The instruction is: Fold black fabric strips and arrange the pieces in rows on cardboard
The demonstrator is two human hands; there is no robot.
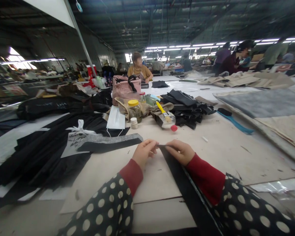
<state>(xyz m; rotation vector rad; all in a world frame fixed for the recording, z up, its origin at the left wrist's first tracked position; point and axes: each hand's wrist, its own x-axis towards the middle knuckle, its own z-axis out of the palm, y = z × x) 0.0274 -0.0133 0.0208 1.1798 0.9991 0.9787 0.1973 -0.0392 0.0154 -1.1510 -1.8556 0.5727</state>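
A long black fabric strip point(184, 183) runs from between my hands down toward the front edge of the view, with a pale line along its right side. The fingers of my left hand point(145, 151) pinch the far left corner of the strip. My right hand point(182, 151) pinches the same far end a short way to the right, thumb and fingers pressed together. Left of my left hand lies a grey-and-black fabric piece point(113, 142). A pale board point(152, 177) is under the strip.
Black fabric point(46, 154) is heaped at left. Beyond my hands stand a yellow-lidded jar point(134, 109), a small white bottle point(134, 123), a face mask point(116, 118) and a yellow-handled brush point(163, 111). A blue curved tool point(236, 124) lies right. A person point(139, 68) sits across the table.
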